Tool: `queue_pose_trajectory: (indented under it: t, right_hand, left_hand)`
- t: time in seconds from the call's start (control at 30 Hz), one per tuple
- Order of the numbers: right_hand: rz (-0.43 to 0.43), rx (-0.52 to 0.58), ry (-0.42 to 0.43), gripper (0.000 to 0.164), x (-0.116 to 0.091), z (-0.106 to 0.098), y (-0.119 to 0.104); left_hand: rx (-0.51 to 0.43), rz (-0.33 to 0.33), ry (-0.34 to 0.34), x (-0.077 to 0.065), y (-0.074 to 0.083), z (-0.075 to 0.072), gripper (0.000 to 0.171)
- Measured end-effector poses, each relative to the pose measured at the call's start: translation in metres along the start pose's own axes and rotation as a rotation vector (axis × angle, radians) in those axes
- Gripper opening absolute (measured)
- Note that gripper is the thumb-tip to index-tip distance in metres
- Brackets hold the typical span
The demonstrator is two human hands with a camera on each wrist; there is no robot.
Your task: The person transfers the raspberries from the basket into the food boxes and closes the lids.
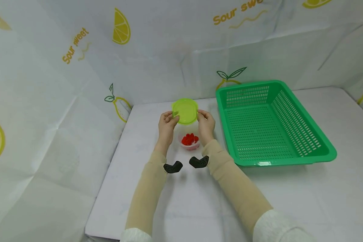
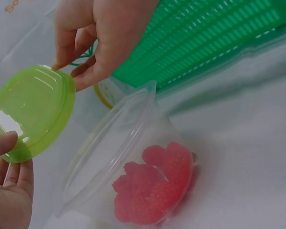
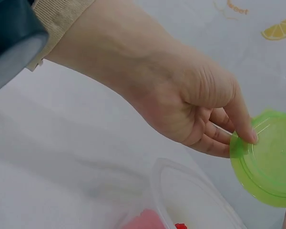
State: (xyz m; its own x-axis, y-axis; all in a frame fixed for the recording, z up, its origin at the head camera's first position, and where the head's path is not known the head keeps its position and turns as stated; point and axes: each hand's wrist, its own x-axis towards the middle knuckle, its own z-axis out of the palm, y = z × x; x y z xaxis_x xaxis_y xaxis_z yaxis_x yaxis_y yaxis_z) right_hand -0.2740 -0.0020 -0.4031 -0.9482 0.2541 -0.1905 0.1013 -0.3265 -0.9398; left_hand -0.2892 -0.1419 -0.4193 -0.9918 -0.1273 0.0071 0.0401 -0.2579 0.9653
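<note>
A round, see-through lime-green lid is held up by both hands above the table. My left hand pinches its left edge between thumb and fingers. At the opposite edge, my right hand pinches the rim, seen closely in the right wrist view, where the lid is cut off by the frame. Below and nearer to me stands a clear plastic bowl, uncovered, with several red raspberry-like pieces at its bottom. The lid and the bowl are apart.
A large green slotted basket sits on the table to the right of my right hand. White table cloth covers the surface. Behind it rises a white sheet printed with lemons and lettering.
</note>
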Motion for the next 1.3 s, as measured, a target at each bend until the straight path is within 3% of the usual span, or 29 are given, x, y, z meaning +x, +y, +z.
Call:
queue_pose_trajectory:
  t: [0.2, 0.4, 0.6, 0.87, 1.03, 1.3]
  right_hand:
    - [-0.063, 0.014, -0.009, 0.031, -0.006, -0.006, 0.002]
    - [-0.113, -0.063, -0.023, 0.034, -0.009, -0.012, 0.006]
    - [-0.151, -0.080, -0.021, 0.032, -0.010, -0.014, 0.009]
    - [-0.156, -0.120, -0.036, 0.039, -0.017, -0.017, 0.012]
    - [-0.116, -0.159, -0.062, 0.034, -0.022, -0.023, 0.015]
    - [-0.081, -0.224, -0.091, 0.038, -0.030, -0.032, 0.017]
  left_hand:
    - [-0.019, 0.056, 0.036, -0.007, -0.005, -0.002, 0.028]
    - [0.021, 0.094, 0.093, -0.009, -0.010, -0.005, 0.019]
    - [0.025, 0.093, 0.027, -0.015, -0.013, -0.010, 0.007]
    - [0.044, 0.073, -0.031, -0.027, -0.013, -0.014, 0.037]
    - [0.132, 0.058, -0.029, -0.035, -0.017, -0.018, 0.039]
    - [0.352, 0.063, -0.108, -0.049, -0.023, -0.030, 0.043]
